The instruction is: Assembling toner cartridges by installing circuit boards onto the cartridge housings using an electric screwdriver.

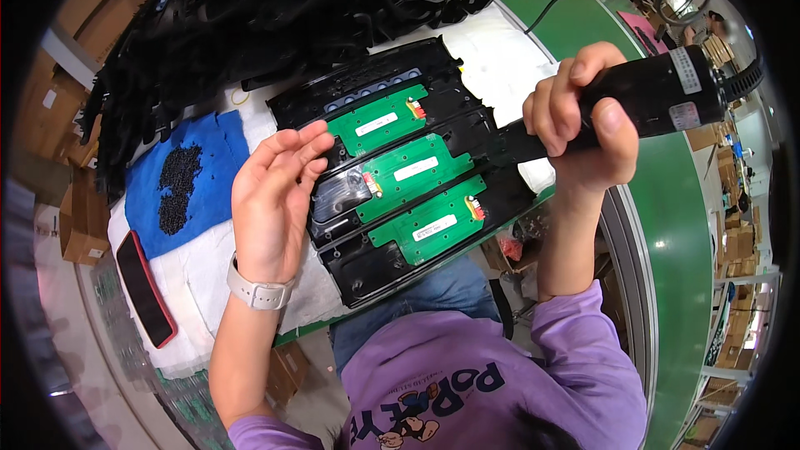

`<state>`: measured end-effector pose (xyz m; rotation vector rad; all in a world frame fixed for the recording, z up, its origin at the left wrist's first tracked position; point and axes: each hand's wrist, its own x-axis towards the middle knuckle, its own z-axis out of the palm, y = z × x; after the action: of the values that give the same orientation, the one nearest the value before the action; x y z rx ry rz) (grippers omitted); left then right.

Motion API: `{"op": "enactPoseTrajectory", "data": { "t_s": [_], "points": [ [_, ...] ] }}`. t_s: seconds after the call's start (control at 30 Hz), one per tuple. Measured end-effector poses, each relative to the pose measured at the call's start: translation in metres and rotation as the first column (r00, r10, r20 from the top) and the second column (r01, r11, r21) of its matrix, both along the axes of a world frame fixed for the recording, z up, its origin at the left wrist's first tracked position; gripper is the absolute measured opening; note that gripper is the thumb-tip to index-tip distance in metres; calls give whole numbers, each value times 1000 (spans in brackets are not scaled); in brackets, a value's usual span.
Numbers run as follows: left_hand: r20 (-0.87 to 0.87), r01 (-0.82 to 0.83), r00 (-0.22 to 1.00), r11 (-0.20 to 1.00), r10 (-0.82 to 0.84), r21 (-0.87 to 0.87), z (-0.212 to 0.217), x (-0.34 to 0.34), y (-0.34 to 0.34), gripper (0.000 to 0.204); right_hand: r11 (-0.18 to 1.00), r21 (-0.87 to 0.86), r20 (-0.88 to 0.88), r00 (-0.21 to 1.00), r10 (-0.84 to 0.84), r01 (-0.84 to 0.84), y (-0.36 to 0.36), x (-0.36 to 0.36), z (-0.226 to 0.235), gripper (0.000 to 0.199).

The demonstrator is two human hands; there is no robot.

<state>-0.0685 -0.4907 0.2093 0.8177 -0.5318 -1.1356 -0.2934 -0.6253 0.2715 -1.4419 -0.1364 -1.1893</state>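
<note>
Three long black moulded plastic housings (417, 192), each carrying a flat green circuit board (414, 171), lie side by side on my white-padded bench (508, 58). My right hand (583, 129) grips a smooth black cylindrical electric screwdriver (646, 96), its tip hidden. My left hand (275, 200) hovers open beside them.

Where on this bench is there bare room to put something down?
Bare white padding lies between the blue cloth, the red-edged phone and the left hand. Another white patch sits behind the three black housings with green boards. The far left is crowded with stacked black parts; screws cover the cloth's middle.
</note>
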Motion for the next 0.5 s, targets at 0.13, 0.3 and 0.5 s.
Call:
{"op": "enactPoseTrajectory", "data": {
  "t_s": [0.13,0.3,0.5],
  "points": [
    [67,12,998,1000,-11,-15,-4,-6,-2,18,997,32,-24,997,-76,77,2,2,-3,28],
    [68,48,996,998,-51,39,-4,-8,-4,17,992,89,-40,995,-90,94,1,3,-8,25],
    [62,61,996,993,-68,106,6,-11,-6,20,965,44,-193,950,-244,257,4,9,-7,26]
  ]
}}
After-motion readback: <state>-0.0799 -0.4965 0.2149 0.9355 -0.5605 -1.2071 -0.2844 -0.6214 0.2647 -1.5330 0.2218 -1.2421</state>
